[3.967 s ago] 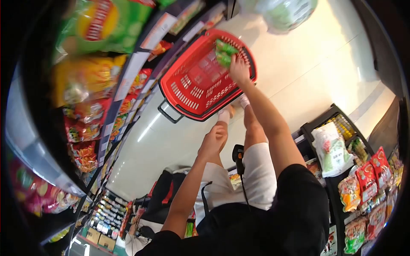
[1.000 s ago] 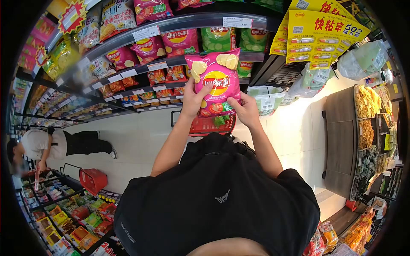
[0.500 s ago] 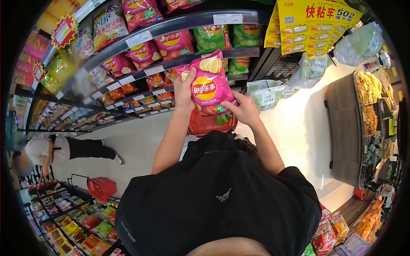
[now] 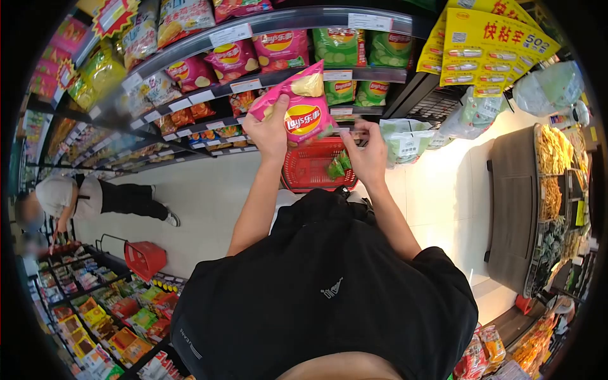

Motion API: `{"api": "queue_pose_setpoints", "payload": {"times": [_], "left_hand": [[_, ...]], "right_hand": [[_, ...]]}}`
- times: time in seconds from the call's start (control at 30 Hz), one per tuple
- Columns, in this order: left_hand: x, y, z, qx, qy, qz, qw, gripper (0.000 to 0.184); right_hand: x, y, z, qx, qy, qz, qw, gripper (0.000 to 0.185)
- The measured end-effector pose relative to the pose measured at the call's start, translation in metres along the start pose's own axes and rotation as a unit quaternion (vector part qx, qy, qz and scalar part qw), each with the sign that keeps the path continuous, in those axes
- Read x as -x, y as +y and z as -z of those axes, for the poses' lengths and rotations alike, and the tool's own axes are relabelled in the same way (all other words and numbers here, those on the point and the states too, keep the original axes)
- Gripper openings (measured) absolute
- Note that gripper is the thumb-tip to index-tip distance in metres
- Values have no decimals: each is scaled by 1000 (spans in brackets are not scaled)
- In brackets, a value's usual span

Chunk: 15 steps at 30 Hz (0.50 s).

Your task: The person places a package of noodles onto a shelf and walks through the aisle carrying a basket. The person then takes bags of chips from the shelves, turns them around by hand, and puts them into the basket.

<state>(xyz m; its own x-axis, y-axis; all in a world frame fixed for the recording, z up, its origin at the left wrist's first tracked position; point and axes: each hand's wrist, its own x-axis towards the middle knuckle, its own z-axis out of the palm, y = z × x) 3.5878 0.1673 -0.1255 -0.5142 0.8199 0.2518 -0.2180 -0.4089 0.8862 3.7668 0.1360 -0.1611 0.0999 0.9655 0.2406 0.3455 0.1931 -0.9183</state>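
Lay's potato chip bag [image 4: 307,119], pink: gripping its left side in the left hand [image 4: 267,132], with thumb across the front, and holding it tilted before the snack shelf [image 4: 297,23]. Hovering the right hand [image 4: 370,153] just beside its lower right corner, with thumb and fingers parted, ungrasping. Standing over a red shopping basket [image 4: 305,170] with a green packet [image 4: 339,166] inside.

A pink chip bag [image 4: 297,109] — plump, shiny, yellow at the middle of its printed front — sits tilted in the left hand [image 4: 269,131].
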Motion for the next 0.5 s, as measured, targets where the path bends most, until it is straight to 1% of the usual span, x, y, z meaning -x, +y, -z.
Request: {"api": "queue_pose_setpoints", "payload": {"times": [0.03,0.07,0.1,0.13,0.17,0.2,0.23,0.27,0.3,0.33,0.37,0.4,0.43,0.47,0.5], "left_hand": [[0,2,6,-116,-5,-84,990,13],[0,6,8,-119,2,-83,989,13],[2,12,7,-174,-62,-196,963,18],[3,17,5,-226,-127,-303,917,24],[5,19,5,-272,-191,-403,853,29],[12,19,4,-274,-191,-400,853,29],[21,19,2,-328,-248,-419,810,32],[30,19,-1,-377,-304,-435,759,35],[40,20,-4,-375,-304,-435,760,35],[51,23,-7,-401,-331,-395,757,40],[59,26,-8,-426,-358,-353,752,45],[62,30,-7,-424,-360,-352,753,45],[62,36,-5,-410,-392,-341,750,48],[60,40,-2,-396,-423,-330,746,52],[55,43,2,-394,-424,-329,746,52]], "right_hand": [[0,0,-2,57,27,30,998,43],[1,-20,1,-31,-55,-2,998,45],[0,-31,-1,-32,-62,-3,998,45],[1,-40,-3,-245,-111,-86,959,45],[1,-45,-4,-443,-152,-167,867,47],[-2,-47,-4,-521,-187,-206,807,46],[-5,-51,-2,-520,-187,-208,807,46],[-8,-56,0,-553,-155,-254,779,47],[-12,-58,1,-582,-121,-299,747,47],[-19,-51,4,-613,-134,-294,721,37],[-21,-42,5,-613,-131,-294,722,37],[-23,-31,7,-569,-124,-284,762,32],[-26,-24,8,-523,-118,-272,799,27],[-28,-21,9,-514,-92,-274,808,23],[-31,-21,13,-513,-90,-275,808,23]]}}
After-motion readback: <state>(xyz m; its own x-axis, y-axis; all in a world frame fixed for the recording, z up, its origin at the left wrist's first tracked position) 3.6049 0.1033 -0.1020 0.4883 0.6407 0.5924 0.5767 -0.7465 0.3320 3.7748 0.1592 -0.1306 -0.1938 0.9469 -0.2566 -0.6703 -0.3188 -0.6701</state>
